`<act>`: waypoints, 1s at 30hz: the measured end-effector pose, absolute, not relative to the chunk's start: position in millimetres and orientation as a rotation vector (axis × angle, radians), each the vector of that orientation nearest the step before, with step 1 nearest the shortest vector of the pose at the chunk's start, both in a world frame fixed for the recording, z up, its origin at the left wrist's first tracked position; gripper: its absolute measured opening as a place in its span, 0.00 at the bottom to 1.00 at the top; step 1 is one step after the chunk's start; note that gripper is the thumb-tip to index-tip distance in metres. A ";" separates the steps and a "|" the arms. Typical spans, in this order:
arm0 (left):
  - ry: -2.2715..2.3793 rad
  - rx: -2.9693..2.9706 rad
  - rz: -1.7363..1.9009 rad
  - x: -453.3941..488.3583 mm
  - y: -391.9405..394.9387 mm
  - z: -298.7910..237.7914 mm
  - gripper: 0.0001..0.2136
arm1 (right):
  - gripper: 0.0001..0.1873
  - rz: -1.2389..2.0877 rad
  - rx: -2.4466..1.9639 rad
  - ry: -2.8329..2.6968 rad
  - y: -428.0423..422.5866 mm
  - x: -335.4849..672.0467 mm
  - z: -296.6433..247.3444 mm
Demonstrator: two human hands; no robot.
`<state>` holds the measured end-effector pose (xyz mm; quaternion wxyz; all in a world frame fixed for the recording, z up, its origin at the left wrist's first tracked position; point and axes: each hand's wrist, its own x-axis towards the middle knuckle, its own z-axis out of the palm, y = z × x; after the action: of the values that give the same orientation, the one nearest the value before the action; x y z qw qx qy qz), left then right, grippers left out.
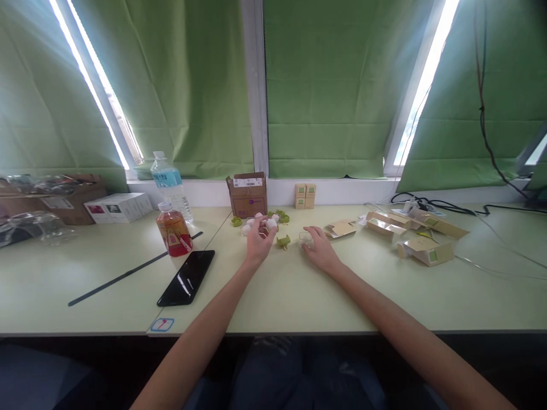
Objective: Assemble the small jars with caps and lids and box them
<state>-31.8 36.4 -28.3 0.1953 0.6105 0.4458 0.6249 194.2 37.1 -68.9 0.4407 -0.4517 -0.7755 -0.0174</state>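
My left hand [258,244] is closed in a pinch around a small white round piece [272,224], among other pale pink and white pieces partly hidden by the fingers. Just right of it lies a green piece [282,242] with stubby projections, on the table. More green pieces [282,216] are behind the hand, and another green one [236,221] is to its left. My right hand [320,250] rests on the table, its thumb and fingers curled around a small clear plastic container [304,237].
Behind stand an opened brown carton [248,196] and stacked small boxes [305,196]. Opened cardboard boxes [427,250] and cables [448,206] lie on the right. Leftward are a red drink bottle [175,230], a water bottle [171,188], a phone [187,279] and white boxes [122,207].
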 end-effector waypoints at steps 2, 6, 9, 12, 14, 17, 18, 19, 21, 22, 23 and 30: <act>1.235 1.709 1.735 -33.4 39.5 -31.2 0.24 | 0.20 -0.148 -1.072 -1.947 32.1 189.1 -63.2; 1.229 1.678 1.671 -33.0 42.7 -34.6 0.19 | 0.17 -0.242 -0.993 -2.033 16.7 170.5 -52.4; 1.234 1.586 1.633 -35.3 46.0 -36.2 0.18 | 0.16 -0.312 -0.959 -2.143 8.0 158.6 -50.9; 1.243 1.397 1.616 -39.4 52.0 -38.6 0.19 | 0.17 -0.367 -0.946 -2.206 7.0 153.2 -53.0; 1.224 1.258 1.605 -41.0 56.5 -40.5 0.20 | 0.18 -0.357 -0.959 -2.214 10.5 150.5 -54.0; 1.194 1.142 1.586 -40.6 61.3 -42.6 0.19 | 0.18 -0.307 -1.069 -2.162 18.3 141.9 -52.8; 1.187 1.124 1.586 -40.0 62.0 -42.8 0.19 | 0.18 -0.305 -1.118 -2.135 20.5 137.7 -51.8; 1.177 1.116 1.592 -39.4 62.3 -42.8 0.19 | 0.18 -0.324 -1.144 -2.134 22.0 133.1 -50.5; 1.148 1.117 1.618 -38.3 61.5 -42.0 0.19 | 0.18 -0.403 -1.163 -2.167 22.9 124.4 -47.6; 1.135 1.130 1.634 -38.0 60.8 -41.4 0.19 | 0.19 -0.445 -1.168 -2.192 22.3 120.8 -46.2; 1.128 1.150 1.649 -37.9 59.8 -40.6 0.20 | 0.19 -0.478 -1.184 -2.212 21.1 117.9 -44.8; 1.182 1.225 1.669 -36.7 54.5 -37.4 0.26 | 0.32 -0.431 -1.565 -2.260 11.8 107.9 -39.7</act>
<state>-36.7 54.5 -37.4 0.3701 0.4774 0.4606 0.6504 107.9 11.8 -39.7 0.1786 -0.5535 -0.7990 -0.1525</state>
